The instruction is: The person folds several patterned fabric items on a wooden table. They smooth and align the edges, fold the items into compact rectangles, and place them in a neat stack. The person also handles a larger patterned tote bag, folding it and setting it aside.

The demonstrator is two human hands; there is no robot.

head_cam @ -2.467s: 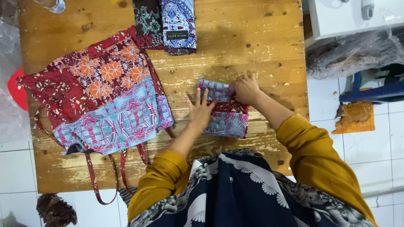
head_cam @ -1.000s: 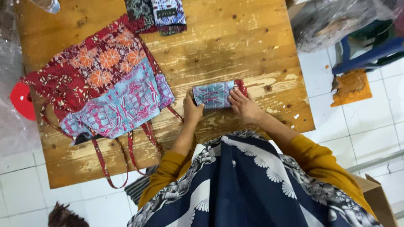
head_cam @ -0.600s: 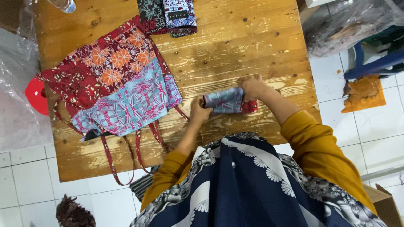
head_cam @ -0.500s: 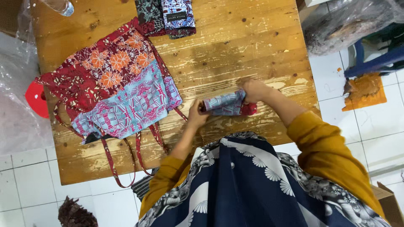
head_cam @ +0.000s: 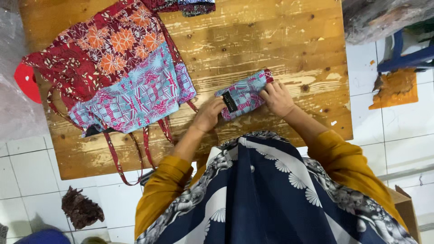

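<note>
Blue-and-pink patterned cloth, folded down into a tight oblong bundle (head_cam: 244, 95) with a small black label facing up, lies on the desk (head_cam: 271, 40) between both hands. Left hand (head_cam: 209, 114) has its grip closed on the label end of the bundle, fingers curled over the edge; right hand (head_cam: 276, 97) has its grip pinched on the far end, where a bit of red cloth shows. Judging by how it lies: the folding looks essentially done, compact and label out, with only squaring up and setting it aside left. Just off the left grip, red straps (head_cam: 135, 149) trail off the desk edge from an unfolded bag (head_cam: 117, 72) of red, orange-flowered and blue-pink panels, spread flat and near the left hand but not touching the bundle. Beyond both grips the wood is bare and worn; at the far edge, the ends of other folded pieces (head_cam: 190, 5) barely in frame. Further left of the bag, a red disc (head_cam: 27, 81) under clear plastic sheeting (head_cam: 13, 113). Right of the right grip, off the desk: an orange-brown patch (head_cam: 394, 88) on the white floor tiles, and a blue frame (head_cam: 407, 56). Nothing blocks the bundle; the straps are the nearest snag.
</note>
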